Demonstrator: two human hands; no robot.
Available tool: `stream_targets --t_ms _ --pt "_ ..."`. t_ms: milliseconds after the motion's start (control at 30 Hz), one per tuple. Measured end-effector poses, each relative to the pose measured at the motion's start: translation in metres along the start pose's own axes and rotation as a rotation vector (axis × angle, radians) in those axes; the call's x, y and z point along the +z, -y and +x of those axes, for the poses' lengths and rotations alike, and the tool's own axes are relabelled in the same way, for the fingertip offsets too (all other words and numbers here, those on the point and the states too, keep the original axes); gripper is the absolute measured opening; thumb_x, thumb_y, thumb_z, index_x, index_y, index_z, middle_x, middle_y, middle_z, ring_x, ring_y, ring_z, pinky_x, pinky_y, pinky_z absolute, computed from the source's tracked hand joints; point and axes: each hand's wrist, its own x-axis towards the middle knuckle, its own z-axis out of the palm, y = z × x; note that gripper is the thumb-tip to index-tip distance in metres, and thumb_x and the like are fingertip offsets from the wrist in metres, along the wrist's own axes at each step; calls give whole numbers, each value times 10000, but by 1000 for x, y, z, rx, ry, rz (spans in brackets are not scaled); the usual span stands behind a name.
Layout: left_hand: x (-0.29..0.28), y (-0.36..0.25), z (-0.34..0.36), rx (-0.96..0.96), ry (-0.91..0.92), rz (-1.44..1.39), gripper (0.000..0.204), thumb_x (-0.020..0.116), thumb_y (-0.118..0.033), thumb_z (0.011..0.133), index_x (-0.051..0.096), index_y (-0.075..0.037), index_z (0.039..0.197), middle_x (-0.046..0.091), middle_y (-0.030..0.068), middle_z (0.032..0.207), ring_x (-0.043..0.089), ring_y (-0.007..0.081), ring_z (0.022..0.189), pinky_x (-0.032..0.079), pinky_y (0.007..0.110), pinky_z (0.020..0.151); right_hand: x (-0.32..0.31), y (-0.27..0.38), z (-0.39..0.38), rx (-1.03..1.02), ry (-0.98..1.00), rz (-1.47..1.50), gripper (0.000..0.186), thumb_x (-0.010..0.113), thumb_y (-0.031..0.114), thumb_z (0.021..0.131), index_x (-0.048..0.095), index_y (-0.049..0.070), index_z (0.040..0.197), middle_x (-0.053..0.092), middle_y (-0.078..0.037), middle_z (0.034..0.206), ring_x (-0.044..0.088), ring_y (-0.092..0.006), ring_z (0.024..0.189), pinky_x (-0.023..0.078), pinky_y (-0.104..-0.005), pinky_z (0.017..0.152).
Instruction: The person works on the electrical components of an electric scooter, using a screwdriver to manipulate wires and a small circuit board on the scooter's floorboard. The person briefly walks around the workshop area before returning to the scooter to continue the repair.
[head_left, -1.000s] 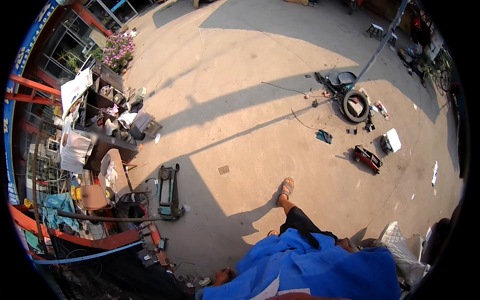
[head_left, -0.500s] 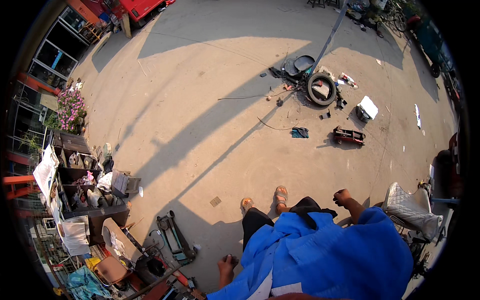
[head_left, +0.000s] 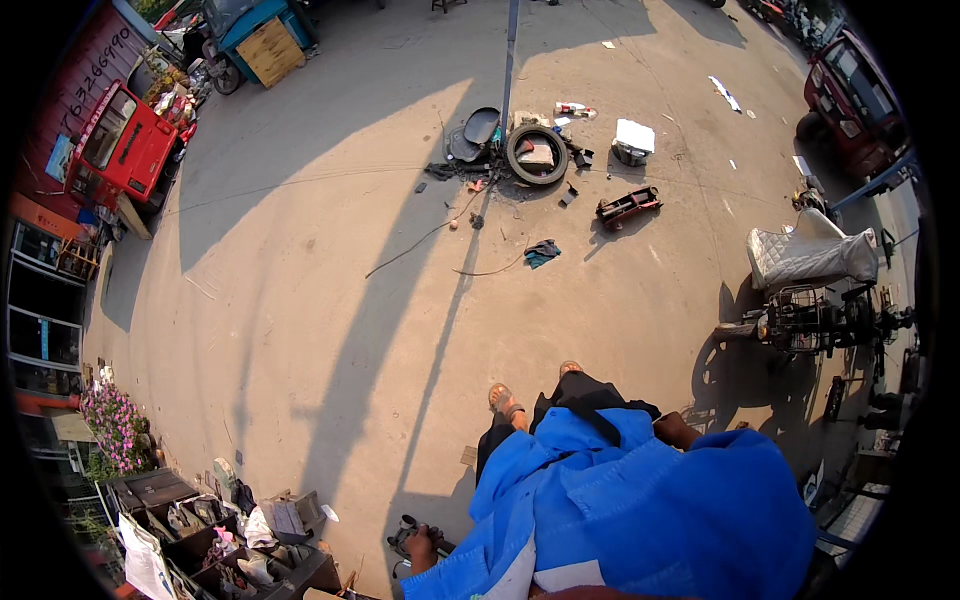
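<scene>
left hand [head_left: 420, 545]: bottom centre-left of frame, at the end of a blue sleeve [head_left: 470, 570], fingers wrapped round a small dark tool [head_left: 412, 532]; tool type can't be made out.
right hand [head_left: 675, 430]: lower right, at the edge of the blue jacket, hanging by the hip; looks loosely curled, nothing visible in it, grip state can't be told for sure.
body: blue work jacket [head_left: 640, 510] fills bottom centre, dark trousers, sandalled feet [head_left: 505, 400] just above it, standing.
surface: bare concrete yard [head_left: 330, 300], long shadows running up the frame.
lower left: cluttered stall of boxes and parts [head_left: 200, 520], pink flowers [head_left: 115, 425] beside it.
right: electric scooter [head_left: 800, 320] with a quilted cover [head_left: 810, 255].
upper centre: tyre [head_left: 537, 153] lying flat, red floor jack [head_left: 628, 205], blue rag [head_left: 542, 252], thin hose [head_left: 420, 240] across the concrete.
upper left: red truck cab [head_left: 120, 145].
upper right: dark red vehicle [head_left: 855, 90].
</scene>
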Motion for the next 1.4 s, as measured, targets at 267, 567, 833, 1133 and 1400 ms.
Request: stream_targets --t_ms 267,567,833,1133,1400 --pt "13 -111 66 176 122 75 248 575 -173 971 561 46 1087 673 145 831 673 254 648 588 386 576 44 -60 -28 150 -126 291 199 609 36 907 655 -142 832 645 -217 723 574 -230 508 395 -367 419" --pt "91 -128 52 176 391 355 295 591 -159 949 566 90 1105 682 185 872 692 277 693 595 374 630 75 -121 -70 154 -104 248 130 586 -33 865 596 -114 763 613 -231 704 569 -247 527 355 -412 431" --pt "76 -113 6 221 241 502 266 583 -167 933 587 90 1001 679 195 855 671 293 659 577 400 606 58 -128 -22 154 -93 526 147 618 36 870 645 -101 826 641 -197 708 604 -252 520 402 -385 416" --pt "145 -105 -68 231 234 582 222 576 -133 930 612 84 900 676 184 821 659 270 649 539 366 586 -2 -133 13 168 -140 581 205 573 88 887 683 -84 903 636 -177 691 568 -197 498 405 -341 427" --pt "216 -102 -36 227 341 568 402 610 -214 954 555 109 1188 690 226 1004 710 307 798 589 369 677 -20 -189 17 281 -196 776 196 574 67 920 617 -103 1006 626 -183 758 535 -183 492 375 -341 403"
